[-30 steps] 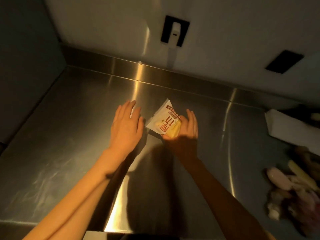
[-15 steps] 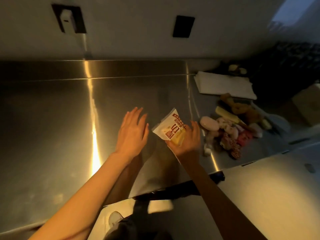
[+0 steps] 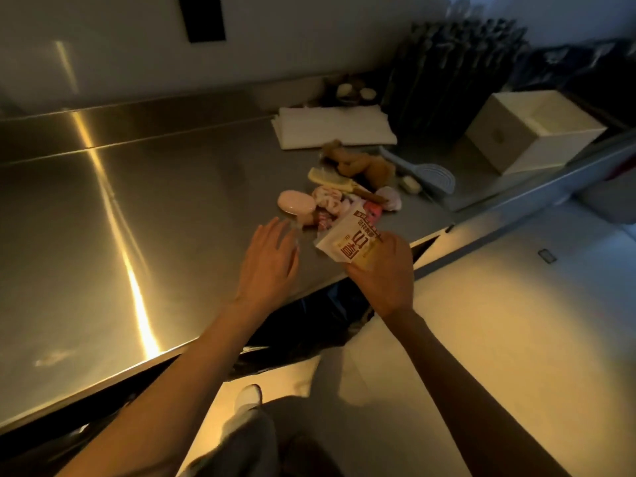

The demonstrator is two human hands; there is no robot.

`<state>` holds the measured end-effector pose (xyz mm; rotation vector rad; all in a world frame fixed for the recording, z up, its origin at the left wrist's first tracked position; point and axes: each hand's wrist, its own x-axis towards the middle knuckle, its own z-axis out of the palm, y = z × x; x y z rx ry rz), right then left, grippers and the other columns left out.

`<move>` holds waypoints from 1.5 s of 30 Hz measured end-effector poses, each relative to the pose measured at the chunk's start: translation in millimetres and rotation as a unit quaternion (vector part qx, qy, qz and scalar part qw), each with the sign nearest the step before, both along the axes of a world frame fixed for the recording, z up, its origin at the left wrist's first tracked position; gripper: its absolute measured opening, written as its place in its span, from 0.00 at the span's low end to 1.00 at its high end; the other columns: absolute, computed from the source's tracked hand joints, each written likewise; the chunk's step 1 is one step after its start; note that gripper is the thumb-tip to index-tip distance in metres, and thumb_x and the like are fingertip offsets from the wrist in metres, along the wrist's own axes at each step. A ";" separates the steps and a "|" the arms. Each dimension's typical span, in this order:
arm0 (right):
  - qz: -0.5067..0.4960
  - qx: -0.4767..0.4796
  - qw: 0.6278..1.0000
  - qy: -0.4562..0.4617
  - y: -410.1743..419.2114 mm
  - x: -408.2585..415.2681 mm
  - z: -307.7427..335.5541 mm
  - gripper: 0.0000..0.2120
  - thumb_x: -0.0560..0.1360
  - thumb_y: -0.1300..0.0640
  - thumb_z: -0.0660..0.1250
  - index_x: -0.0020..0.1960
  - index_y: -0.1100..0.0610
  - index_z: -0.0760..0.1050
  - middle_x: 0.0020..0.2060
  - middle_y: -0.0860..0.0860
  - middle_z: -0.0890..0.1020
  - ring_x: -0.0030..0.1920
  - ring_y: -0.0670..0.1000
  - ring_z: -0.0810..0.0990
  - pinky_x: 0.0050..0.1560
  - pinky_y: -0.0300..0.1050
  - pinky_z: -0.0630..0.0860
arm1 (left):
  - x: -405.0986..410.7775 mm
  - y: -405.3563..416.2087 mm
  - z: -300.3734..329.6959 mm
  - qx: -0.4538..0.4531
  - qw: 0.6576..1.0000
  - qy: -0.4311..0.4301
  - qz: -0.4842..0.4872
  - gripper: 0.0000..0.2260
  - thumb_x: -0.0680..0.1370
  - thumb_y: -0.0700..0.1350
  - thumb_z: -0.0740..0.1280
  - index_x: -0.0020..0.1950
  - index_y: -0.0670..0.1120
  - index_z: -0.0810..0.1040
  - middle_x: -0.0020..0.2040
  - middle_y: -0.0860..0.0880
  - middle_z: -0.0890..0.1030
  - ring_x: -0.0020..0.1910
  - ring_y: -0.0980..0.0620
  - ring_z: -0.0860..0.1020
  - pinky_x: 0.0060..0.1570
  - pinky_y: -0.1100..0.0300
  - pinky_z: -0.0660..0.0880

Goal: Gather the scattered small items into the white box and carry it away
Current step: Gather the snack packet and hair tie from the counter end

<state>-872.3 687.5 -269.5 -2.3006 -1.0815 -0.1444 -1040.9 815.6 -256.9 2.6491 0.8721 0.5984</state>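
Observation:
My right hand [image 3: 382, 277] is shut on a white snack packet [image 3: 347, 241] with red print, held above the front edge of the steel counter [image 3: 137, 208]. My left hand [image 3: 268, 263] hovers flat and open just left of it, holding nothing. Beyond both hands lies a pile of small items: a pink oval case [image 3: 296, 202], pink and white wrapped pieces [image 3: 330, 197], a pale yellow comb [image 3: 328, 179], a brown plush toy [image 3: 361, 165]. The white box [image 3: 530, 130] stands open at the far right of the counter, apart from the pile.
A folded white cloth [image 3: 330, 127] lies behind the pile. A grey slotted spatula [image 3: 430, 175] rests between pile and box. A dark rack [image 3: 451, 70] stands against the wall. The counter's front edge runs diagonally; pale floor [image 3: 499, 321] and my shoe [image 3: 247, 397] show below.
My view has swung right, bringing the pile and the white box into sight. My right hand carried the packet right, toward the pile. My left hand followed, still open.

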 end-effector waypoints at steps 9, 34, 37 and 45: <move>-0.035 0.033 0.998 -0.036 -17.3 86.8 19.8 0.34 0.63 0.37 0.73 0.59 0.57 0.68 0.55 0.53 0.73 0.53 0.51 0.70 0.51 0.49 0.74 | 109.2 6.0 8.0 0.012 0.999 -0.019 -0.049 0.21 0.80 0.49 0.52 0.65 0.39 0.73 0.65 0.38 0.73 0.66 0.39 0.69 0.68 0.44 0.64; 0.049 -0.048 0.998 0.005 119.7 306.5 -18.4 0.38 0.63 0.37 0.73 0.62 0.60 0.69 0.57 0.57 0.73 0.57 0.56 0.71 0.58 0.53 0.71 | 279.8 82.4 -52.3 -0.050 0.996 -0.003 0.073 0.21 0.78 0.45 0.54 0.66 0.37 0.72 0.66 0.38 0.72 0.66 0.40 0.68 0.68 0.50 0.62; 0.080 -0.036 0.996 0.013 128.2 320.4 -22.6 0.36 0.64 0.37 0.73 0.61 0.60 0.69 0.56 0.57 0.74 0.56 0.56 0.73 0.56 0.56 0.73 | 290.8 80.1 -53.9 -0.060 0.992 0.012 0.111 0.21 0.78 0.46 0.53 0.66 0.37 0.72 0.66 0.37 0.72 0.66 0.40 0.68 0.67 0.47 0.65; 0.174 -0.082 0.981 0.026 138.6 348.2 -37.9 0.40 0.68 0.30 0.62 0.66 0.59 0.66 0.63 0.57 0.71 0.63 0.57 0.69 0.63 0.55 0.69 | 300.9 63.6 -57.8 -0.058 0.985 0.005 0.162 0.19 0.78 0.43 0.56 0.68 0.38 0.69 0.68 0.40 0.70 0.67 0.42 0.67 0.67 0.47 0.65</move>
